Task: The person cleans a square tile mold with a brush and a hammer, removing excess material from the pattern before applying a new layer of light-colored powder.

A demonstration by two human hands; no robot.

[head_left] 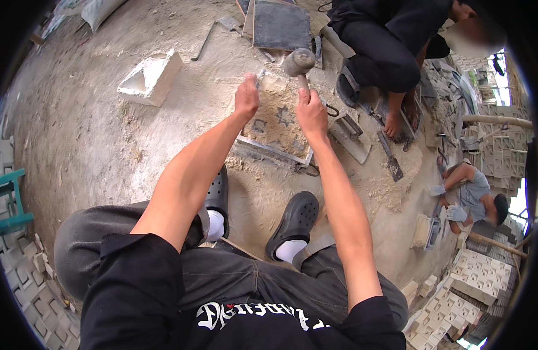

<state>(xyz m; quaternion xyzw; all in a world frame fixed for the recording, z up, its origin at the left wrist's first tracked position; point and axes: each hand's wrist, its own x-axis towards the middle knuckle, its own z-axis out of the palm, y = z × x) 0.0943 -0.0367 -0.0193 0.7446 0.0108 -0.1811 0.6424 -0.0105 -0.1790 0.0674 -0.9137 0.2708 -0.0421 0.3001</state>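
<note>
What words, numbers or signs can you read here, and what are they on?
Black shirt: fancy white letters with a little red; I won't copy them out.
Mallet: no lettering that I can make out.
Sandy frame: shapes like stars show inside, but no words that I can make out.
Stacked blocks: too small to tell whether anything is written.

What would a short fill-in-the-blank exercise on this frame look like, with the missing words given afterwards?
The mallet is held in the person's ____.
The socks are ____ in colour.
In the picture, the block lies to the ____ of the frame.

Missing words: right hand; white; left.
</note>
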